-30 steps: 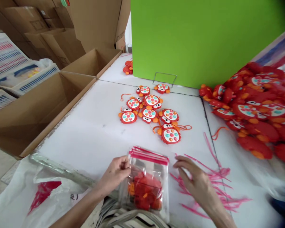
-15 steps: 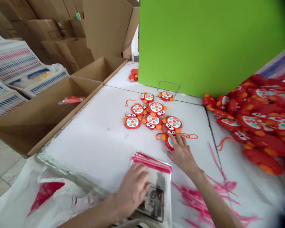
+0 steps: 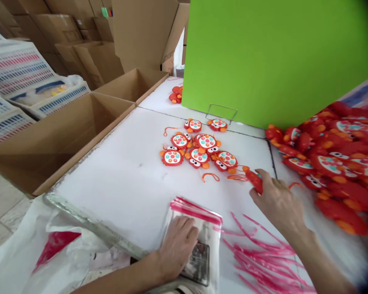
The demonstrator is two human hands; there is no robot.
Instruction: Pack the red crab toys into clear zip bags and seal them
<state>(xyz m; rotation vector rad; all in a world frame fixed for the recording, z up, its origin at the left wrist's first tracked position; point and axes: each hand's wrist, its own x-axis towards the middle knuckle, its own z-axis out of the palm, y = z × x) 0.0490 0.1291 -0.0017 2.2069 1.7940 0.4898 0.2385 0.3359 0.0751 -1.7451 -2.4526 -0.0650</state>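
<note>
At your far left, slotted white crates (image 3: 21, 71) are cut off by the frame edge. Below them, a crumpled white plastic sheet (image 3: 15, 261) carries a few dark printed strokes, too broken to read. Next comes an open carton (image 3: 67, 126), its floor hidden from you.

Your left hand (image 3: 178, 245) lies palm down, fingers loosely extended, on a stack of clear bags (image 3: 211, 234) with pink top strips. A dark printed panel shows partly beneath your hand; its print is illegible, and you can't count the overlapping bags.

Beyond them, seven crab-like toys (image 3: 199, 157) lie grouped on the white surface (image 3: 119, 163), button faces up. A further red cluster (image 3: 176, 94) is partly hidden behind the green board (image 3: 263, 61).

To the right of the seven, your right hand (image 3: 280, 204) has its fingers closed on one red toy (image 3: 256, 181), seen edge-on and partly covered. Nearer you, pink strips (image 3: 263, 265) overlap beyond counting. At far right, a heap of toys (image 3: 340, 159) runs out of frame, uncountable.
</note>
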